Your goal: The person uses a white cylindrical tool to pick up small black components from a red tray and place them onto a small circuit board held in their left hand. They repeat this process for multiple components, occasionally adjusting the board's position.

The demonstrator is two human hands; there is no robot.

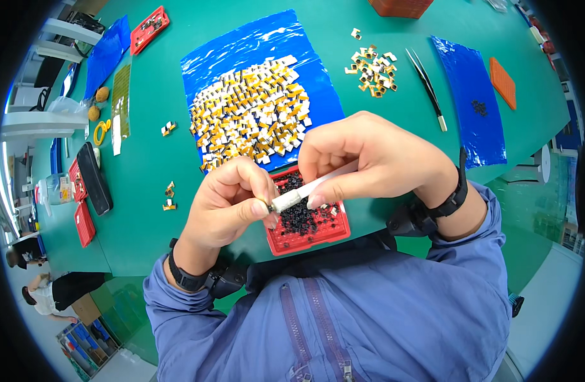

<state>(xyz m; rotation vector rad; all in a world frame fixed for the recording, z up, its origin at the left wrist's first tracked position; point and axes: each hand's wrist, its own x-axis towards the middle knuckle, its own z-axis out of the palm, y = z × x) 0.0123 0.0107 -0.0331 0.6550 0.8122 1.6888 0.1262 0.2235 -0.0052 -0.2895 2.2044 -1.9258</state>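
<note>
Two hands pinch small part and white stick; labelled tub left

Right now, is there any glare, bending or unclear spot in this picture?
Head view: white glare streaks the large blue sheet; head view: edges of the green tabletop bow near the rim, with black corners beyond; head view: the small part pinched in the left hand is too tiny to make out clearly.

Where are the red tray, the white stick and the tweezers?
Red tray [310, 244]: head view, on its near rim.
White stick [323, 181]: head view, middle of its shaft.
Tweezers [431, 94]: head view, on the black body.
</note>
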